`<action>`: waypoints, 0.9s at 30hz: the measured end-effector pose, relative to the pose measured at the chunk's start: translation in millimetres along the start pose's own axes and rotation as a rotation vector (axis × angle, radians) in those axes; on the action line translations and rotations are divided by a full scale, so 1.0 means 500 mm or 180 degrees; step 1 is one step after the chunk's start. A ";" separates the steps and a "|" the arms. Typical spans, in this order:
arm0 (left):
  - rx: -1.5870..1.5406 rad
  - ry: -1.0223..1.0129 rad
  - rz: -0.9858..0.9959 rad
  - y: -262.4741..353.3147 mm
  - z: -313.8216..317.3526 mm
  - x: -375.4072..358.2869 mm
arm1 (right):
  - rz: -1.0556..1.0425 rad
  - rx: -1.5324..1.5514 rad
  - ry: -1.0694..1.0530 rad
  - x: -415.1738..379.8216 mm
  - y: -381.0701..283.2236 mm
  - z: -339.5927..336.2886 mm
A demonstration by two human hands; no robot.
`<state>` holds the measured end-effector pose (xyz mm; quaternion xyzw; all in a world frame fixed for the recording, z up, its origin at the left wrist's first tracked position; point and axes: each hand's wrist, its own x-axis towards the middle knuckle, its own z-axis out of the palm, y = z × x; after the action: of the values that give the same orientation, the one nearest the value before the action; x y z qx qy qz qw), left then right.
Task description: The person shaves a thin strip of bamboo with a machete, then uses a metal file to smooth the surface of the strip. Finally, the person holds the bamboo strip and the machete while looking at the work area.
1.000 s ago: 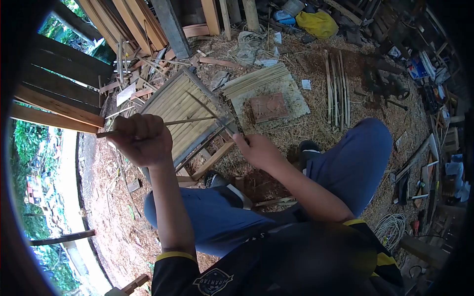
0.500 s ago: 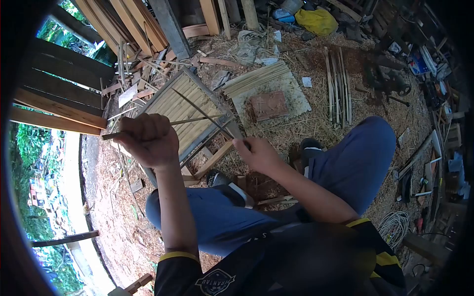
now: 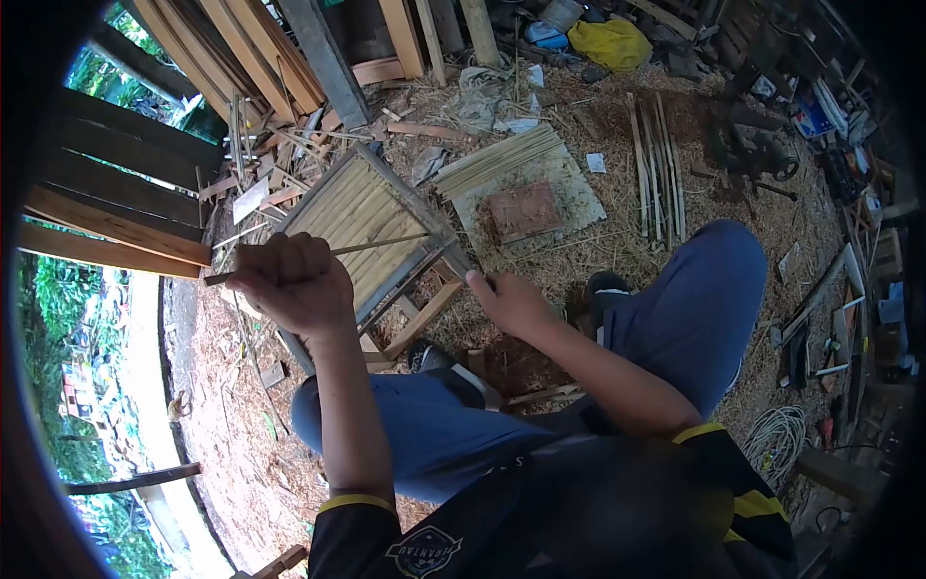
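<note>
My left hand [image 3: 294, 280] is raised and closed in a fist around a thin bamboo strip [image 3: 381, 243]. One short end sticks out left of the fist; the long end reaches right, over a bamboo-slatted panel in a wooden frame [image 3: 352, 217]. Near the panel's right corner, my right hand [image 3: 511, 304] has its fingers curled and its thumb forward. The long thin blade seen from this hand earlier is hard to make out now against the frame edge.
A stack of bamboo strips [image 3: 502, 159] and a reddish-brown block [image 3: 524, 210] lie on a pale board [image 3: 579, 198]. Several longer sticks [image 3: 659, 174] are to its right. Wood planks [image 3: 251, 58] lean behind; coiled cable [image 3: 775, 439] lies at right. Shavings cover the ground.
The long thin blade no longer stands out across the panel. My right hand has shifted slightly right and down; the left still grips the bamboo strip, a little lower.
</note>
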<state>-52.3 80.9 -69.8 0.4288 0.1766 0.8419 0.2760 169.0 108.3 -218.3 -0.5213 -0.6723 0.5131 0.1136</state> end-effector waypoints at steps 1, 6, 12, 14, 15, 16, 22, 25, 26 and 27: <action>0.0065 -0.0028 -0.0003 0.000 0.007 -0.001 | -0.0205 0.0013 0.0093 -0.009 -0.004 0.006; 0.0845 -0.0137 0.0112 0.004 0.035 0.019 | 0.0107 0.0073 0.0078 0.030 0.032 0.016; 0.0113 -0.0174 0.0099 0.022 0.040 0.006 | 0.0033 0.0078 0.0090 0.018 0.012 0.017; 0.0078 -0.0059 -0.0059 0.022 0.004 0.001 | -0.0092 0.0178 0.0250 0.019 0.013 0.035; -0.0126 -0.0134 -0.0116 0.020 -0.008 0.000 | -0.0238 0.0199 0.0243 0.009 -0.004 0.033; -0.0334 -0.0204 -0.0173 0.018 -0.015 -0.002 | -0.0381 0.0216 0.0235 -0.013 -0.039 0.020; -0.0379 -0.0595 -0.0210 0.022 -0.021 -0.007 | -0.1000 0.0204 0.0258 -0.046 -0.090 0.019; -0.0410 -0.0700 -0.0207 0.026 -0.034 -0.006 | -0.0655 0.0120 0.0261 0.002 -0.032 0.022; -0.0482 -0.0679 -0.0199 0.028 -0.034 -0.005 | -0.0517 0.0070 0.0259 0.019 -0.014 0.023; -0.0558 -0.0659 -0.0191 0.028 -0.033 -0.003 | -0.0501 -0.0043 0.0285 0.014 -0.027 0.020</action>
<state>-69.3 68.2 -72.6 0.4821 0.0857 0.7967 0.3542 151.2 109.5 -214.4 -0.4900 -0.7089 0.4742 0.1800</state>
